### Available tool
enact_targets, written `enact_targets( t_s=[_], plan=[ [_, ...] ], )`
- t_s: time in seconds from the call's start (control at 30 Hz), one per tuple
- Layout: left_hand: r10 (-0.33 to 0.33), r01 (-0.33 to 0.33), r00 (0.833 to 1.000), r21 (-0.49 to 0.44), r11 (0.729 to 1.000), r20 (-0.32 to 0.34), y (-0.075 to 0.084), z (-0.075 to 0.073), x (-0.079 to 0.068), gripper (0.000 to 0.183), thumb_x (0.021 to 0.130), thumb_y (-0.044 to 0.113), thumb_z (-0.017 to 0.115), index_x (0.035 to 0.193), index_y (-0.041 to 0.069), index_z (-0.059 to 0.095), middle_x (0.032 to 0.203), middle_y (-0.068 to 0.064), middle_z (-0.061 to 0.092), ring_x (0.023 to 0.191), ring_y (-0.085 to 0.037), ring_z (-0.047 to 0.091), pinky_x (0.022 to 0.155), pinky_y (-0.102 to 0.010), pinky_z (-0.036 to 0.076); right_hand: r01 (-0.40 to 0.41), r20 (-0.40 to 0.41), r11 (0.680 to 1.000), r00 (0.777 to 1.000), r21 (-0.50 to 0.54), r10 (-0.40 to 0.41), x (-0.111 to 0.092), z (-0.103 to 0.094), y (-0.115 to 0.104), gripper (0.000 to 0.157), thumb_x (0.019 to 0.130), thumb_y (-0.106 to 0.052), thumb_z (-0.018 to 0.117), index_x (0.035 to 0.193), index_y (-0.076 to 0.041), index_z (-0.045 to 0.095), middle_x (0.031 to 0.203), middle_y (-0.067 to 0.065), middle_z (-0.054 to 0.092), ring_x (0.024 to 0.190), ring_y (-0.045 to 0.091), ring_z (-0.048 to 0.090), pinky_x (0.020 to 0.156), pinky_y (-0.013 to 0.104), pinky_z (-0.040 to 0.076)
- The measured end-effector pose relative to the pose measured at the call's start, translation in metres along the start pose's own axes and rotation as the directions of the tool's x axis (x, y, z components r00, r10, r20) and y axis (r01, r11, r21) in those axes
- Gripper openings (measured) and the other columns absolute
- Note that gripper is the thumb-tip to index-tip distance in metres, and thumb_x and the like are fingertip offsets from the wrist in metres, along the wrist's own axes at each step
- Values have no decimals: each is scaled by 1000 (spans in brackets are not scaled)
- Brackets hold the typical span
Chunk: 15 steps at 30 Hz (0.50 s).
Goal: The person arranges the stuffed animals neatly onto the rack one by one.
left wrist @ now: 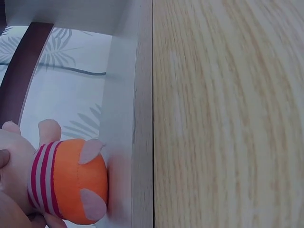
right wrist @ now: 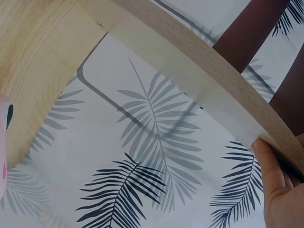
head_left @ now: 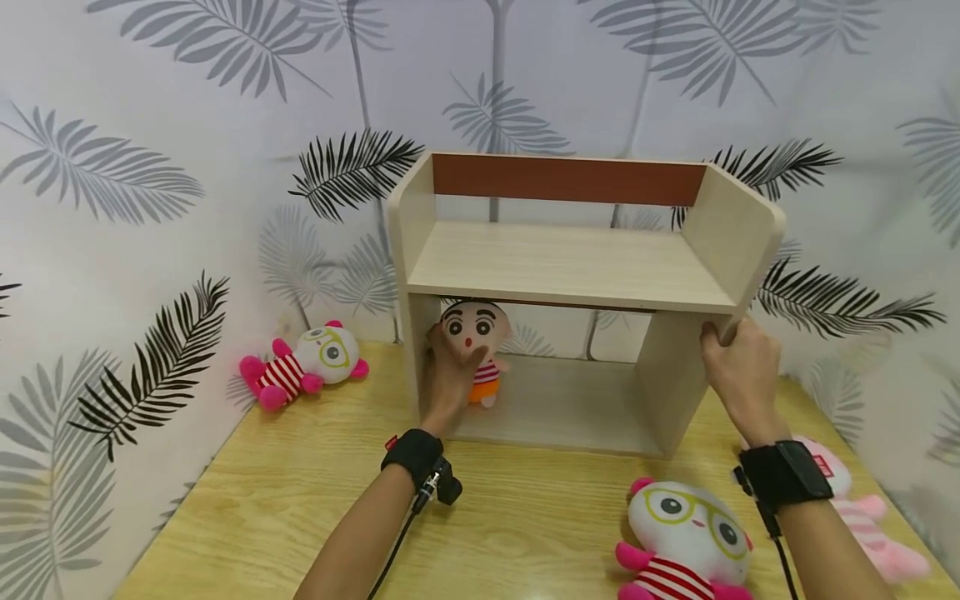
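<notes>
A small wooden shelf (head_left: 570, 258) stands on the table, with a raised top deck and a lower compartment open at the front. Inside that compartment, at its left end, a plush doll (head_left: 486, 392) with thick eyebrows, striped top and orange shorts is upright. My left hand (head_left: 447, 375) grips the doll about its head and upper body. In the left wrist view the doll's feet (left wrist: 92, 204) are at the compartment floor. On the other side, my right hand (head_left: 742, 375) holds the shelf's right side panel (right wrist: 213, 78) by its front edge, below the top deck.
A pink-and-white panda plush (head_left: 300, 367) lies on the table left of the shelf. Another panda plush with yellow glasses (head_left: 690, 533) is at the front right. Beside it, a pale pink plush (head_left: 862, 517) is partly hidden by my right wrist. Leaf-patterned cloth (head_left: 225, 167) hangs behind the table.
</notes>
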State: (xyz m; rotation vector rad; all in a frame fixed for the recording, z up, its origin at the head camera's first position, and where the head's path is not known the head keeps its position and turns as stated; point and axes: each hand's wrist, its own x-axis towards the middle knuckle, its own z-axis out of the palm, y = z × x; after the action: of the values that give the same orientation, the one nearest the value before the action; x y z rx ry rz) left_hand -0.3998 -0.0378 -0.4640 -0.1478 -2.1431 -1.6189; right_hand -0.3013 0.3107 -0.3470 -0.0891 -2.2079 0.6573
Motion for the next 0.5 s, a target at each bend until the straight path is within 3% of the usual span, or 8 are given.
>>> enact_targets(
  t_s=[0.27, 0.5],
  plan=[
    [4, -4, 1000, -38, 999, -20, -4, 6, 8, 87, 90, 29, 76, 154, 9, 21, 151, -21, 34, 132, -37, 42, 108, -51, 34, 52, -6, 999, 999, 15, -52, -1, -2, 2, 27, 95, -12, 60, 88, 14, 61, 73, 34, 63, 59, 47, 62, 45, 42, 39],
    [17, -16, 1000, -68, 998, 20, -6, 4, 11, 87, 93, 26, 73, 156, 5, 17, 156, -20, 25, 138, -38, 34, 112, -52, 28, 66, -17, 998, 998, 23, -65, -2, 0, 1, 25, 95, -10, 60, 84, 12, 60, 70, 32, 62, 57, 46, 61, 43, 38, 37]
  ],
)
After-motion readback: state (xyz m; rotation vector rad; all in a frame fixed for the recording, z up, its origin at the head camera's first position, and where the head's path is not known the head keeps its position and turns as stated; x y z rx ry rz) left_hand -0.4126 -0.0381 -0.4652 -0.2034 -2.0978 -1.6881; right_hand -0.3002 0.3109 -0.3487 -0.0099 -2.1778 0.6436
